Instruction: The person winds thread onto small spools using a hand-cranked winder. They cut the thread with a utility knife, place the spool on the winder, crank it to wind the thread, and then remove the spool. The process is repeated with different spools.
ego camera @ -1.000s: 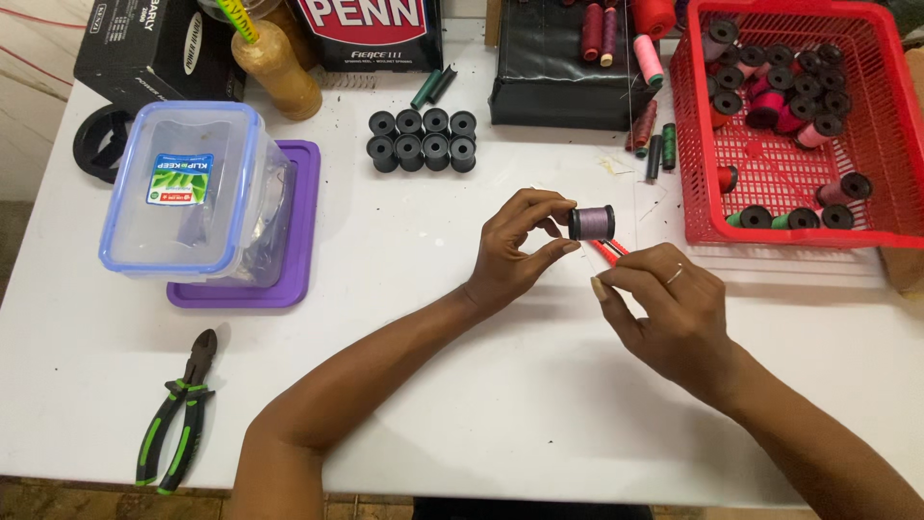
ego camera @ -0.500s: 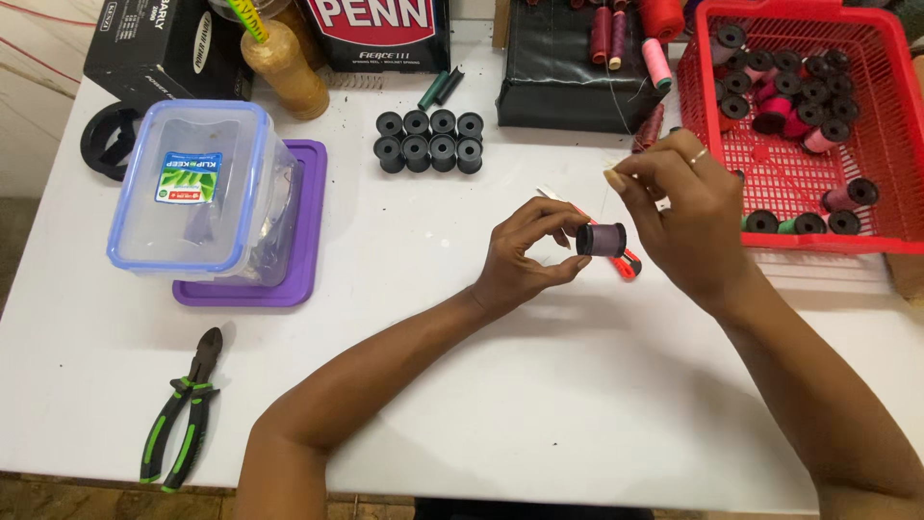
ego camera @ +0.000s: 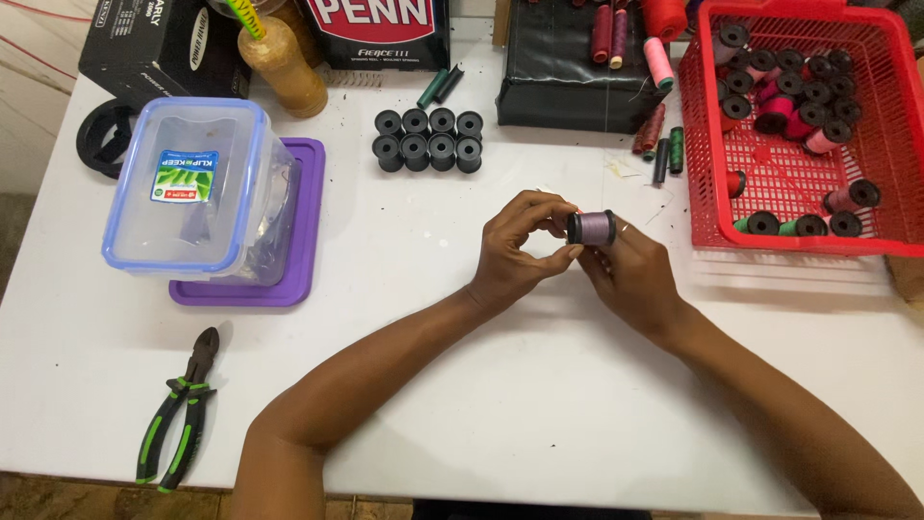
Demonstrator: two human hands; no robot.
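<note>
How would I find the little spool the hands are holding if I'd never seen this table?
Start at the red basket on the white table, then look just to its left, where the left hand and right hand meet. Between their fingertips is the spool of lilac thread; it is the only spool held up, and the eight black bobbins behind are bare.

Over the white tabletop (ego camera: 462,385), the left hand (ego camera: 515,252) pinches a black spool wound with lilac thread (ego camera: 591,227) by its end, while the right hand (ego camera: 630,274) closes against the spool from below and the right. Behind them stand 8 empty black bobbins (ego camera: 428,140) in 2 rows, with a red basket of spools (ego camera: 900,144) to the right. A clear lidded box (ego camera: 188,188) sits on a purple lid (ego camera: 306,231) at left, green-handled pliers (ego camera: 178,414) near the front edge.
</note>
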